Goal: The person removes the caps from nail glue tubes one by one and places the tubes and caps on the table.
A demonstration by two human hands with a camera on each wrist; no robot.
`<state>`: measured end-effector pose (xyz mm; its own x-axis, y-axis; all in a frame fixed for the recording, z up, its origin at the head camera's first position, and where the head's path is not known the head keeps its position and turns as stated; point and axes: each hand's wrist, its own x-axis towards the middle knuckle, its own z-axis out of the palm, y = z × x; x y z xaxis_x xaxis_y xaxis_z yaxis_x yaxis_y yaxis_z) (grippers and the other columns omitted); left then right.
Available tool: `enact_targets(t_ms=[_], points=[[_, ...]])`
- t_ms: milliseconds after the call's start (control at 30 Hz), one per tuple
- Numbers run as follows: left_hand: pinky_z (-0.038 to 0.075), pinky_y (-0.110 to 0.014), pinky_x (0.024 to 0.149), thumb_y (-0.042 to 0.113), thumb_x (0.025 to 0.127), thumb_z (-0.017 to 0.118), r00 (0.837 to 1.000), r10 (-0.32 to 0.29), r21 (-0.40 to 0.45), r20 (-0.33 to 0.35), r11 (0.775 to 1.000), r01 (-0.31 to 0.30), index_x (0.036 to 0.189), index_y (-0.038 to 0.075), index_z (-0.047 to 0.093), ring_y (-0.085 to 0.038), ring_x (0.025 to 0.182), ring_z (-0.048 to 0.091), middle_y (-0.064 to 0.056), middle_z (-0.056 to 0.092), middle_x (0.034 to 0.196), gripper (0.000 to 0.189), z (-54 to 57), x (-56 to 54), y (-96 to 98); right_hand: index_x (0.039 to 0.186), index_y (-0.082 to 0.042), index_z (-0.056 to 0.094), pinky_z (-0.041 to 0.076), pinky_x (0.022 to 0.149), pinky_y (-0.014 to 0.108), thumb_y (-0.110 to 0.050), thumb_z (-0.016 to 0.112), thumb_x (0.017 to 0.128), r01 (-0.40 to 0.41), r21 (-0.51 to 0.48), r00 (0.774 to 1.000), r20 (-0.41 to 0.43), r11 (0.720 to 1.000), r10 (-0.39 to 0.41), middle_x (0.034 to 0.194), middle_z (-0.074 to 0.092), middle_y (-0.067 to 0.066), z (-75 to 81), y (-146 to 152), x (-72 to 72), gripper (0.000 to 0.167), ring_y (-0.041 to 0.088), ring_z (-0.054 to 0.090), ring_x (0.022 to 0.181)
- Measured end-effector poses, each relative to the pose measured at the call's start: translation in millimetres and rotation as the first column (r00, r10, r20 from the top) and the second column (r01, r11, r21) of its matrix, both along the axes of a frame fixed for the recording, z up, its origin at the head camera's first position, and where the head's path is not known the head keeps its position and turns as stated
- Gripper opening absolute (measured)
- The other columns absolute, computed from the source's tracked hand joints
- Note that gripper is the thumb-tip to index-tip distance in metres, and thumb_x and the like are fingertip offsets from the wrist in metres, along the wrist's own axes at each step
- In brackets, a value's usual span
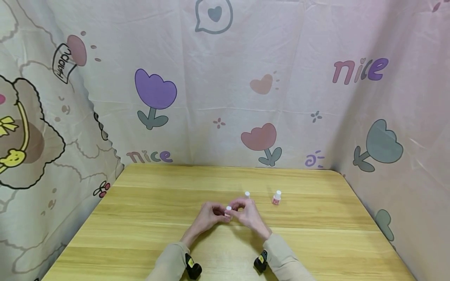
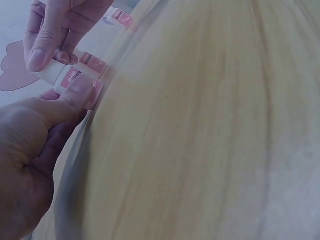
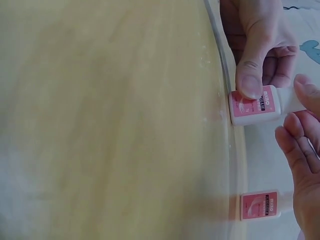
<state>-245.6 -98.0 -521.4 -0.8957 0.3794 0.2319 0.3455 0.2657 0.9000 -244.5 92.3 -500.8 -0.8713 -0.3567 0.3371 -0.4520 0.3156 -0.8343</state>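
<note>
A small white glue bottle (image 3: 271, 104) with a pink label stands upright on the table, between my two hands. My left hand (image 1: 207, 216) grips its body, the thumb pressed across the label. At the top, my right hand (image 1: 249, 215) pinches the white cap (image 3: 291, 100) between thumb and fingers. Just behind the right hand is a second glue bottle (image 1: 247, 194), its lower part hidden by that hand in the head view. Farther right stands a third one (image 1: 276, 198), upright with its white cap on.
The wood-grain table (image 1: 158, 187) carries the bottles and the forearms. A patterned cloth (image 1: 211, 78) hangs behind it and along both sides. Each wrist wears a small black camera, such as the one (image 1: 193, 267) on the left sleeve.
</note>
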Motion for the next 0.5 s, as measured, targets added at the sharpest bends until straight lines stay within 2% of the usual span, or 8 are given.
enact_targets(t_ms=[200,300,400,500], points=[[0.056,-0.018,0.069,0.008,0.077,0.086,1.0,-0.016,0.027,0.002,0.999,0.016,0.091,0.002,0.077,-0.01,0.073,0.071,-0.017,0.077,0.085,0.017,-4.8,-2.0,-2.1,0.091,0.004,0.073,0.056,0.072,0.024,0.005,0.077,0.082,0.005,0.054,1.0,-0.01,0.999,-0.004,0.085,0.073,0.02,4.5,-2.1,2.1,0.01,0.028,0.067,0.075],[0.057,-0.019,0.069,0.011,0.078,0.086,1.0,-0.02,0.028,-0.018,0.999,0.021,0.09,0.004,0.077,-0.004,0.073,0.069,-0.015,0.078,0.085,0.017,-4.9,-1.4,-2.4,0.091,0.008,0.072,0.057,0.073,0.028,0.008,0.075,0.082,-0.009,0.069,1.0,-0.027,0.998,0.011,0.084,0.072,0.022,6.6,-2.4,2.8,0.01,0.035,0.067,0.075],[0.057,-0.019,0.069,0.012,0.078,0.086,1.0,-0.017,0.015,-0.021,1.0,0.018,0.09,0.006,0.078,-0.001,0.073,0.068,-0.013,0.078,0.085,0.016,-4.4,-0.8,-2.7,0.091,0.008,0.072,0.059,0.074,0.03,0.008,0.075,0.081,-0.023,0.073,0.998,-0.061,0.997,0.027,0.084,0.072,0.022,5.9,-1.9,2.9,0.01,0.037,0.068,0.074],[0.057,-0.019,0.07,0.011,0.078,0.086,1.0,-0.018,0.011,-0.006,1.0,0.019,0.09,0.007,0.078,-0.001,0.073,0.069,-0.012,0.078,0.086,0.015,-4.1,-0.4,-2.8,0.091,0.004,0.073,0.059,0.074,0.03,0.006,0.077,0.081,-0.034,0.065,0.994,-0.1,0.997,0.04,0.084,0.073,0.019,3.3,-1.0,2.0,0.011,0.032,0.069,0.074]])
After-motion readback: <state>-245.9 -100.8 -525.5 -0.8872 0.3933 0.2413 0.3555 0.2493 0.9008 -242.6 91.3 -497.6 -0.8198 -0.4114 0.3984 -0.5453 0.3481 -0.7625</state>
